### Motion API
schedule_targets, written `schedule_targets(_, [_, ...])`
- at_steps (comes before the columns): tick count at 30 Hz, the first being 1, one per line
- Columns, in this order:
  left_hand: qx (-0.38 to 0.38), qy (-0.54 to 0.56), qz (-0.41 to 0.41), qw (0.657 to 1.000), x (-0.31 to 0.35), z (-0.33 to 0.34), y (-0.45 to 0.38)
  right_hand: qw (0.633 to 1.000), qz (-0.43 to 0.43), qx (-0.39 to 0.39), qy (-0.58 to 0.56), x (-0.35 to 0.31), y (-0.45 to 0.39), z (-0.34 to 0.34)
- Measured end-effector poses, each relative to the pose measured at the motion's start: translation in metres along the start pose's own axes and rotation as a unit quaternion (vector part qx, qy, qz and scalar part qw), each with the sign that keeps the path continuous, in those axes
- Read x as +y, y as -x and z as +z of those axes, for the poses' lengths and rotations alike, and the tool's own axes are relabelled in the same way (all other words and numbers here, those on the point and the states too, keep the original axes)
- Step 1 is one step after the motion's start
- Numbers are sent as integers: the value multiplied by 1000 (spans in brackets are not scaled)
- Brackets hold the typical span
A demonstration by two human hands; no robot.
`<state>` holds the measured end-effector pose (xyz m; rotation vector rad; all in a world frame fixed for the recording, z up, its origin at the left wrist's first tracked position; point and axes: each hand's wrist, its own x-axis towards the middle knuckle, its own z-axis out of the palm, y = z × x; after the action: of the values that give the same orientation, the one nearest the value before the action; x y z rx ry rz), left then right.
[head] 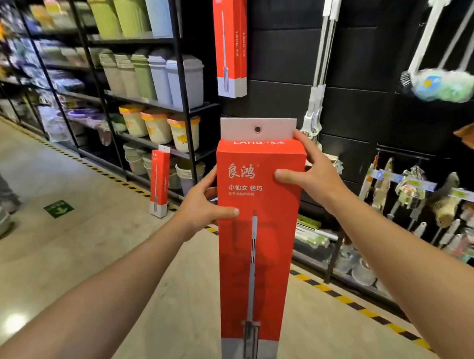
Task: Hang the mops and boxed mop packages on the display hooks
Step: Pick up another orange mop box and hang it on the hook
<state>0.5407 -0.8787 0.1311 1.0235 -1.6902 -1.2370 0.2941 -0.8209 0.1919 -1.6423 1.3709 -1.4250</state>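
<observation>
— What do the hands hold?
— I see my left hand (203,204) and right hand (313,169) gripping 1 red boxed mop (260,235) by its upper sides, thumbs curled across the front.
— And the setting?
— A shop aisle, beige floor (65,268), black display wall (348,53). The box stands upright between both palms; 2 more hanging boxes (231,41) sit above.

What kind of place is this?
Most likely a household-goods shop aisle: shelves of plastic bins, a boxed mop hanging on a black display wall, and cleaning brushes on hooks.
</observation>
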Motion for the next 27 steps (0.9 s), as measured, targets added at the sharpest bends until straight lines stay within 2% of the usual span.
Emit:
schedule_targets(16, [23,-33,0,999,-46,-77,-275,998,-19,-52,27,110,-289,29])
schedule_targets(27, [13,-4,32,999,-66,-177,-445,998,-62,-3,20,132,-467,96])
